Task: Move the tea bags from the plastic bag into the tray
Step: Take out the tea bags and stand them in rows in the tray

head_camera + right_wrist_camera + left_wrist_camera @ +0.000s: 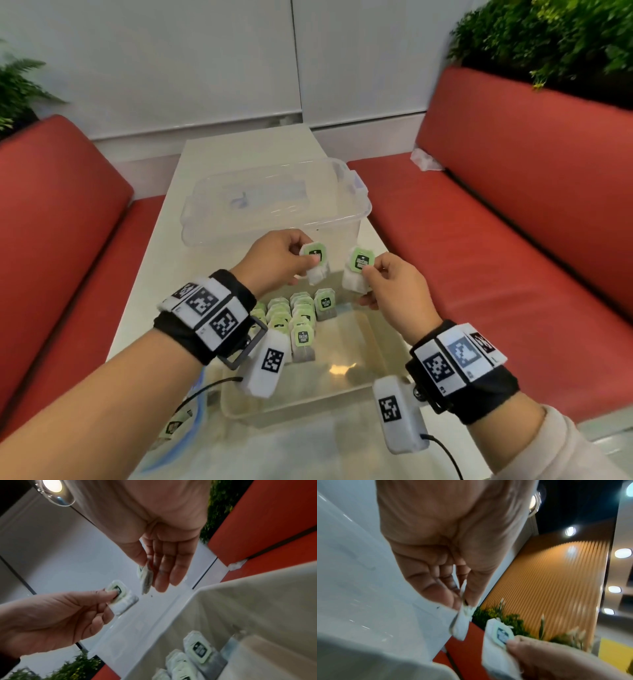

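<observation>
Item: tea bags, white sachets with green hexagonal tags.
Left hand (277,262): grip pinches one tea bag (315,263).
Right hand (397,291): grip pinches a second tea bag (358,270).
Location: both held above the clear tray (383,346), far end, over upright rows (298,318).
Handling: lower each tag-up beside the last row; release gently.
Plastic bag (185,416): beside tray, at the left.
</observation>
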